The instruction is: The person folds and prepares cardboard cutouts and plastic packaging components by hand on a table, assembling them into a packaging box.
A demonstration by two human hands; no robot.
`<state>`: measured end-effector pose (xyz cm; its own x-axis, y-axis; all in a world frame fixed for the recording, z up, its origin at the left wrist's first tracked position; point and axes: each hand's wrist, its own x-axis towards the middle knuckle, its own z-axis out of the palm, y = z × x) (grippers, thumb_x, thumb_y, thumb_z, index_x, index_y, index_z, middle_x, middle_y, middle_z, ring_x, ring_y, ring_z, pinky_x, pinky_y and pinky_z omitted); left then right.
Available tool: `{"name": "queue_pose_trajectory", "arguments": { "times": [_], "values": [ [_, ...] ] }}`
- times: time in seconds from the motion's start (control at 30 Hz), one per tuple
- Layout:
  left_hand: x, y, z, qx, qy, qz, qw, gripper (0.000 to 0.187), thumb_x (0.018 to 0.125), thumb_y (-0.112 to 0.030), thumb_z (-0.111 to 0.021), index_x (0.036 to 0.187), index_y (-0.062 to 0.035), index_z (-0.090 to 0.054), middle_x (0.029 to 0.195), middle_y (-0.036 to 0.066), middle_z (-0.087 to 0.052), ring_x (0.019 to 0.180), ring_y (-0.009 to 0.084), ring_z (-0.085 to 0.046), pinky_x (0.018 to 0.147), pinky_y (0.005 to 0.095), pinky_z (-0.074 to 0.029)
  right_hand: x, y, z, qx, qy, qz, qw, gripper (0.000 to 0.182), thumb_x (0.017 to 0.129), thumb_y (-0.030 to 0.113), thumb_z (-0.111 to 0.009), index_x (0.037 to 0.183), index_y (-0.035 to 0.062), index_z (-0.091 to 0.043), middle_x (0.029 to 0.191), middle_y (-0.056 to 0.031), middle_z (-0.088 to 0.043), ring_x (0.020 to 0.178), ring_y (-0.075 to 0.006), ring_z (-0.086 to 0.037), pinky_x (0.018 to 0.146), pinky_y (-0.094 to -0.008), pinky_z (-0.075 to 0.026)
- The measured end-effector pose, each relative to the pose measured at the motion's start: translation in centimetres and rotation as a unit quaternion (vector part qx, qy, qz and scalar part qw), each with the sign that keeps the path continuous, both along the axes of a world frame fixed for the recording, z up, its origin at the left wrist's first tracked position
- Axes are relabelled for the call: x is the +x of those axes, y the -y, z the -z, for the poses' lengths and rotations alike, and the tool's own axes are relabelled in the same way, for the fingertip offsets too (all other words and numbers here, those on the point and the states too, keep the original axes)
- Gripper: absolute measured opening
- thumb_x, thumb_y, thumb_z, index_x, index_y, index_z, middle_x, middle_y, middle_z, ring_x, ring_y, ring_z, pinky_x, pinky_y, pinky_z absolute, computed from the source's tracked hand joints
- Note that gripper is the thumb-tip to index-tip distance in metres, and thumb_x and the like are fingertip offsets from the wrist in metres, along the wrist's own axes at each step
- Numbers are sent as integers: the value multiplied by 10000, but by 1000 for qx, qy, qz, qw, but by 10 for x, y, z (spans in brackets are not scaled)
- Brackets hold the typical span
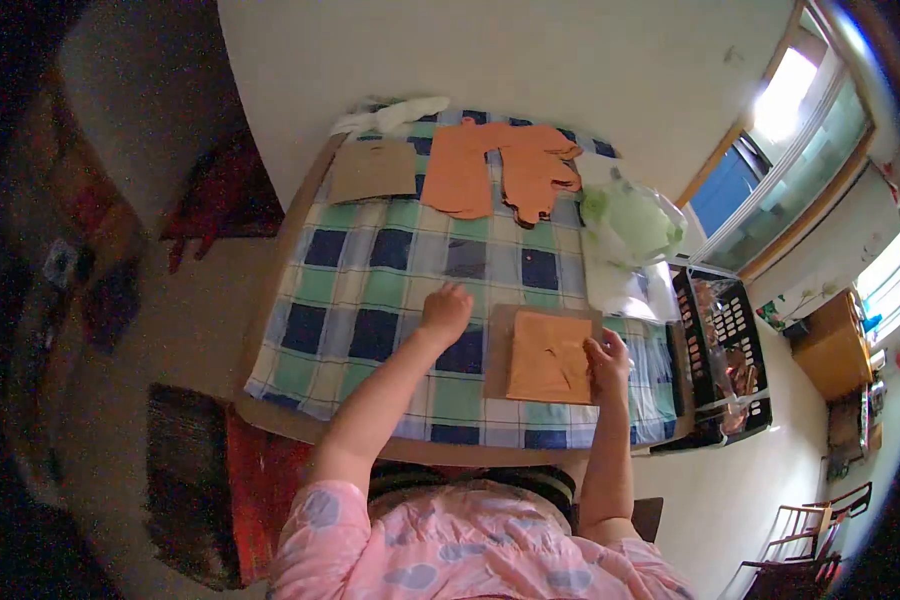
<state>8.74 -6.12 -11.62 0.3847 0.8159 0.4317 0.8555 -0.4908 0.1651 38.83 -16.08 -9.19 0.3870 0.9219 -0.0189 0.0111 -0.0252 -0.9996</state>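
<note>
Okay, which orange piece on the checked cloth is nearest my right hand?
The squarish orange piece in front of you, with your right hand at its right edge. The other orange pieces lie farther back on the checked cloth.

A cloth-covered table (pixel 300 428) stands in front of the person, against a wall (pixel 570 60). Along its far side, left to right, lie a flat board (pixel 373 172), fabric pieces (pixel 458 180) and a plastic bag (pixel 642 225); a crumpled wrap (pixel 400 115) lies behind the board. Near the front, right of centre, a folded cloth (pixel 550 358) lies on a backing sheet (pixel 497 355). The right hand (pixel 610 358) is at its right edge, the left hand (pixel 448 310) left of the sheet. A basket (pixel 760 360) stands just beside the table's right side; chairs (pixel 815 530) stand farther right.
</note>
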Motion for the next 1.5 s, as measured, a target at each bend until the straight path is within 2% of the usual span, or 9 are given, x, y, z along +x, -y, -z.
{"name": "queue_pose_trajectory", "arguments": {
  "times": [0.33, 0.5, 0.63, 0.77, 0.9, 1.1, 1.2, 1.43, 1.5],
  "values": [
    [21, 36, -25, -64, 40, 6, 997, 124, 811, -107, -487, 898, -63, -563, 789, 120, -627, 804, 309, -622, 633, 435, -521, -62, -14, 66, 0, 156, -78, 985, 455, 806, 41, -656, 1181, 59, -398, 670, -58, -593, 570, -106, -548, 480, -258, -430],
    [18, 34, -5, 18, 105, 46, 993, 221, 786, -72, -541, 1002, -58, -584, 1020, 119, -630, 1028, 307, -570, 848, 422, -476, -82, 5, 2, -132, 175, -77, 973, 491, 776, 93, -688, 1163, 60, -388, 641, -66, -581, 528, -121, -539, 457, -277, -427],
    [16, 33, 4, -20, 97, 81, 992, 324, 839, -123, -543, 1154, -62, -588, 1251, 130, -554, 1221, 307, -463, 1008, 421, -372, -74, 5, 21, -81, 201, -91, 972, 493, 776, 102, -689, 1162, 59, -385, 648, -63, -589, 522, -125, -541, 458, -282, -430],
    [20, 36, 3, -45, 106, 92, 989, 300, 889, -159, -516, 1162, -71, -605, 1286, 150, -526, 1263, 305, -423, 1036, 432, -338, -59, -9, 61, -11, 260, -86, 962, 517, 778, 87, -686, 1195, 76, -382, 687, -72, -610, 545, -128, -553, 476, -284, -442],
    [20, 42, 3, -47, 134, 99, 985, 282, 902, -174, -504, 1140, -78, -620, 1283, 151, -529, 1256, 313, -429, 1041, 445, -327, -75, -8, 26, -36, 112, -95, 988, 586, 782, 70, -687, 1272, 102, -368, 755, -88, -634, 591, -128, -571, 504, -294, -455],
    [19, 45, 16, -52, 104, 94, 989, 297, 896, -179, -504, 1157, -88, -612, 1294, 148, -519, 1267, 307, -418, 1046, 445, -320, -84, -20, 21, -66, 248, -82, 963, 648, 781, 117, -699, 1326, 113, -349, 827, -113, -637, 624, -185, -612, 543, -316, -492],
    [17, 46, 12, -58, 76, 94, 991, 306, 890, -184, -507, 1165, -97, -608, 1304, 147, -510, 1270, 298, -415, 1048, 440, -317, -77, -4, -6, -14, 353, -84, 932, 641, 783, 165, -693, 1335, 118, -370, 1140, -189, -554, 987, -330, -562, 800, -434, -467],
    [18, 43, 15, -69, 132, 99, 984, 284, 888, -200, -508, 1126, -116, -638, 1250, 135, -557, 1237, 296, -449, 1035, 443, -322, -64, 64, -46, 178, 666, -361, 628, 555, 784, 130, -608, 1316, 205, -470, 1329, -79, -451, 1308, -234, -365, 1100, -543, -188],
    [22, 39, 20, -61, 145, 97, 983, 273, 889, -200, -508, 1108, -115, -648, 1234, 133, -568, 1228, 299, -458, 1023, 445, -331, -64, 61, -46, 204, 656, -386, 616, 528, 793, 111, -576, 1307, 183, -481, 1327, -75, -455, 1300, -237, -377, 1100, -541, -191]
  ]
}}
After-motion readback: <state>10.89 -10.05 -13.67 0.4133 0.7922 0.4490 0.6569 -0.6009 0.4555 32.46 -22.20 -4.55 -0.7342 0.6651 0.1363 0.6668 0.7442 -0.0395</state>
